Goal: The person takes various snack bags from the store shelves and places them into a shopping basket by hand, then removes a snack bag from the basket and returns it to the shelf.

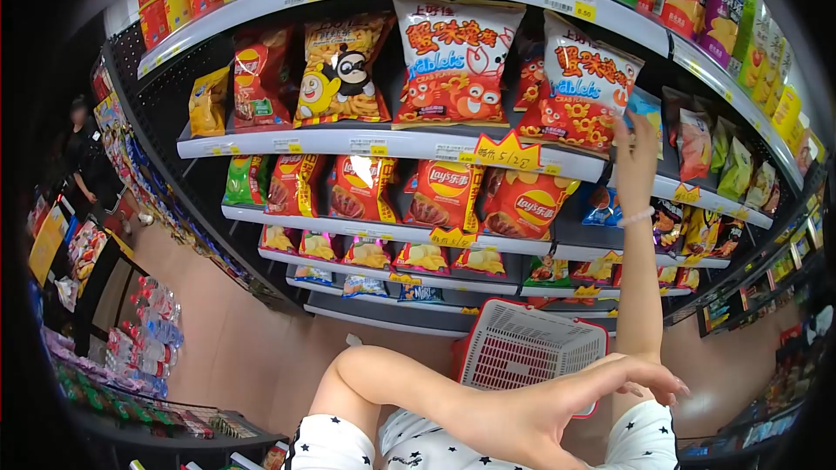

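My right arm reaches up to the shelf, a beaded bracelet on its wrist. My right hand (640, 146) is at the right edge of a red and white bag of crab-flavour snacks (585, 87), its fingers apart and overlapping the bag's lower right side. That bag leans on the upper snack shelf. A blue packet (646, 113) shows partly behind my fingers. Low in front of my body, my left hand (557, 405) crosses to the right with loosely stretched fingers and holds nothing. Beyond it, a white and red shopping basket (531, 344) stands by the lowest shelf.
Another crab-flavour bag (457, 61) and a panda-print snack bag (344, 70) stand to the left. Lay's bags (444, 196) line the shelf below. Canned chips (723, 9) fill the top shelf. A person (91, 161) is in the left aisle near bottled drinks (152, 335).
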The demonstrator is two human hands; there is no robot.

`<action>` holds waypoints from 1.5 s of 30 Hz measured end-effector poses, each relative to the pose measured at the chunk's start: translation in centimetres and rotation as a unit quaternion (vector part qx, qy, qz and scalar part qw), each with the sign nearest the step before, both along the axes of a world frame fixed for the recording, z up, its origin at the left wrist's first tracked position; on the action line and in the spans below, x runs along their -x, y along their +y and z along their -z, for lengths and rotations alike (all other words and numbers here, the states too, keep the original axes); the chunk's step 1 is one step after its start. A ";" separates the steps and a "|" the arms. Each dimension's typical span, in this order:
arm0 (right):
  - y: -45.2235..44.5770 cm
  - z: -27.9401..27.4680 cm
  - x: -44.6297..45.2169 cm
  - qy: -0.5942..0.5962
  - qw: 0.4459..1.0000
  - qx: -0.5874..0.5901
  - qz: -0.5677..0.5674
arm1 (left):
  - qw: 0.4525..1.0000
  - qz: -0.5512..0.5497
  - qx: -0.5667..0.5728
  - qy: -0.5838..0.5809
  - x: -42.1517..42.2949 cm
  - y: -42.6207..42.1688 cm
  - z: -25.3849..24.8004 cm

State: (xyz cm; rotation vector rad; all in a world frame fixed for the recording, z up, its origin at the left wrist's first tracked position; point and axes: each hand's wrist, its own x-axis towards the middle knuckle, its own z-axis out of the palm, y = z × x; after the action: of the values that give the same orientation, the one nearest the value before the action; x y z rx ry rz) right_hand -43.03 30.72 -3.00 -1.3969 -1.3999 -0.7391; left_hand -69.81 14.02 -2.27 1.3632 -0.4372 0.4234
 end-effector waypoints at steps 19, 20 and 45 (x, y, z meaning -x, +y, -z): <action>-24.7 27.6 4.1 0.352 0.922 0.116 0.114 | 0.990 0.088 0.052 -0.098 5.2 3.0 3.7; -25.5 28.4 4.3 0.357 0.917 0.132 0.120 | 0.988 0.108 0.081 -0.071 5.5 2.8 3.2; -61.4 41.8 -29.2 0.453 0.736 0.335 0.376 | 0.994 0.070 0.062 0.049 -31.6 -17.5 2.4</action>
State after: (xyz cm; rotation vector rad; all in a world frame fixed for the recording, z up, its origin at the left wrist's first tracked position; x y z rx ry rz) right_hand -13.80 -30.72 -44.76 -2.4845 -0.2296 0.1170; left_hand -38.18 -3.48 -4.62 1.2182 -0.4160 0.2628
